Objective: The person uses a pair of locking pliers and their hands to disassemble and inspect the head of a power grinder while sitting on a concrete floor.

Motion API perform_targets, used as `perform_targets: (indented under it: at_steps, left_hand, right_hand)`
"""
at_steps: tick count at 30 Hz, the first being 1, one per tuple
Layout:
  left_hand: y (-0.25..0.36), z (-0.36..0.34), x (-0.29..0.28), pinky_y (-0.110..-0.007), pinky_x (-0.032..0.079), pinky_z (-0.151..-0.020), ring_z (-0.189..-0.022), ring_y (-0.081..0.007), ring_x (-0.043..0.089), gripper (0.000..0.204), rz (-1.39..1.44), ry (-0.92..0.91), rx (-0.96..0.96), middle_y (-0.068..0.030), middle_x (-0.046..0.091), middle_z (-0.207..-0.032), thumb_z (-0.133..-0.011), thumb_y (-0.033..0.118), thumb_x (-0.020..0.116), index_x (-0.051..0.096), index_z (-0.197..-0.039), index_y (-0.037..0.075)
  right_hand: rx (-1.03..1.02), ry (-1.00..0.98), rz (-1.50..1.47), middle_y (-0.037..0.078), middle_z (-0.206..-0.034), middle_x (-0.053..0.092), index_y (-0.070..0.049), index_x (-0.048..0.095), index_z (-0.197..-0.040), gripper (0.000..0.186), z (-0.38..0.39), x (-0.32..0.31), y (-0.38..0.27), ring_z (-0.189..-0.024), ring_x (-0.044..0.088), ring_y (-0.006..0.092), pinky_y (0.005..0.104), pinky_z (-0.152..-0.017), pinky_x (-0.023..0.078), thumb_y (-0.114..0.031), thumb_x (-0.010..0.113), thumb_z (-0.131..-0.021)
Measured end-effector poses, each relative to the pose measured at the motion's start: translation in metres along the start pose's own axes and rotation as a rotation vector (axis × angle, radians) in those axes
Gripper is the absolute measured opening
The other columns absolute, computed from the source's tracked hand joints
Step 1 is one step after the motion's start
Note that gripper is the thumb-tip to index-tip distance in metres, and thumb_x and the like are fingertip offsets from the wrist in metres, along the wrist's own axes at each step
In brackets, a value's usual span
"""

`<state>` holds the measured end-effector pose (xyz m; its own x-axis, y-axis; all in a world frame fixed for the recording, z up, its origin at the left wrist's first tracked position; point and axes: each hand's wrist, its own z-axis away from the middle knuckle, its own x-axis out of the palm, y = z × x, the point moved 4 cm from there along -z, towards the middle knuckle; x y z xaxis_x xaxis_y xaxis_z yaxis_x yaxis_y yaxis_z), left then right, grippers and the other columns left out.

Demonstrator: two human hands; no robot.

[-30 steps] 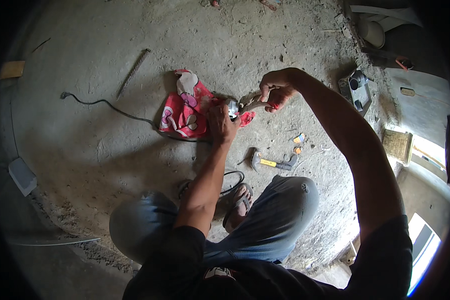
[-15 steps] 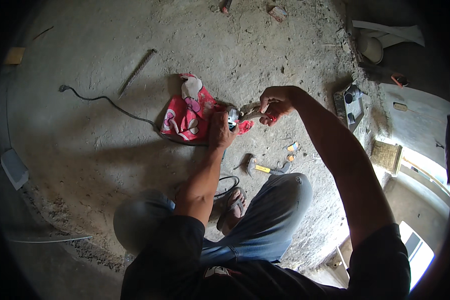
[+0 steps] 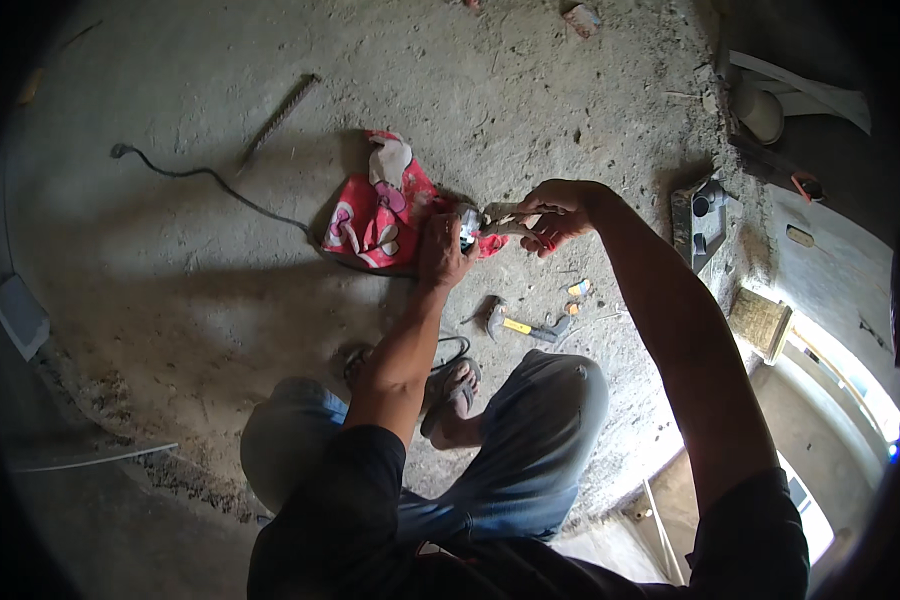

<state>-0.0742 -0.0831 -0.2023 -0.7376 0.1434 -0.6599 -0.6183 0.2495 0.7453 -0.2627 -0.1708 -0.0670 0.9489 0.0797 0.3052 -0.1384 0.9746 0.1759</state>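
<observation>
My left hand point(image 3: 444, 252) is closed around what looks like an angle grinder point(image 3: 469, 222). Its silver head shows past my fingers, while the body is mostly hidden by my hand and the cloth. From the right, my right hand point(image 3: 558, 222) grips a pair of pliers point(image 3: 510, 226) by the handles, one with a red end. The jaws meet the grinder's head; their exact hold is too small to tell. Under and beside the grinder lies a crumpled red cloth point(image 3: 342, 222) with pink and white patterns.
A dark cord point(image 3: 220, 190) runs leftward from the cloth. Nearer my feet lies a claw hammer point(image 3: 518, 325) with a yellow handle, beside small orange-and-blue pieces point(image 3: 578, 288). A ribbed metal bar point(image 3: 278, 122) lies beyond. To the right are a grey tray point(image 3: 708, 258) and a bucket point(image 3: 760, 322).
The view has shifted slightly. Both hands keep their holds on the grinder and pliers, and the plier handles look a little farther apart.
</observation>
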Motion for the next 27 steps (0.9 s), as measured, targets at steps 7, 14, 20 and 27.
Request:
perform_targets:
  at_steps: [7, 14, 20, 27]
  left_hand:
    - [0.006, -0.003, -0.005, -0.047, 0.046, -0.093, -0.105, -0.038, 0.052, 0.056, -0.033, -0.041, 0.03, -0.023, 0.053, -0.109, -0.077, 0.03, 0.073, 0.05, -0.117, -0.002]
    - [0.005, -0.007, 0.002, -0.047, 0.047, -0.091, -0.104, -0.0387, 0.053, 0.053, -0.043, -0.013, -0.012, -0.0228, 0.053, -0.108, -0.077, 0.03, 0.072, 0.05, -0.114, -0.001]
    - [0.004, 0.001, 0.002, -0.047, 0.047, -0.093, -0.106, -0.0403, 0.053, 0.056, -0.094, -0.025, -0.089, -0.0233, 0.053, -0.113, -0.076, 0.03, 0.075, 0.05, -0.117, 0.001]
    - [0.003, 0.001, 0.001, -0.048, 0.045, -0.098, -0.111, -0.039, 0.053, 0.067, -0.005, -0.104, -0.142, -0.0218, 0.052, -0.117, -0.068, 0.024, 0.082, 0.048, -0.12, 0.001]
  right_hand:
    - [0.012, 0.016, 0.111, 0.025, -0.108, 0.061, 0.007, 0.046, -0.128, 0.049, -0.002, -0.009, 0.003, -0.097, 0.065, 0.034, 0.0534, -0.087, 0.055, -0.026, 0.06, -0.094]
    - [0.095, -0.009, 0.011, 0.024, -0.113, 0.061, 0.005, 0.045, -0.127, 0.047, -0.004, -0.016, 0.006, -0.1, 0.065, 0.0307, 0.0538, -0.09, 0.054, -0.028, 0.056, -0.096]
    - [0.214, 0.073, -0.039, 0.026, -0.119, 0.058, 0.006, 0.04, -0.131, 0.05, -0.005, -0.015, 0.003, -0.104, 0.064, 0.0351, 0.0578, -0.092, 0.053, -0.018, 0.06, -0.092]
    - [0.257, 0.114, -0.185, 0.016, -0.096, 0.061, 0.002, 0.046, -0.118, 0.033, -0.02, -0.006, 0.017, -0.083, 0.065, 0.0276, 0.0502, -0.08, 0.057, -0.013, 0.06, -0.092]
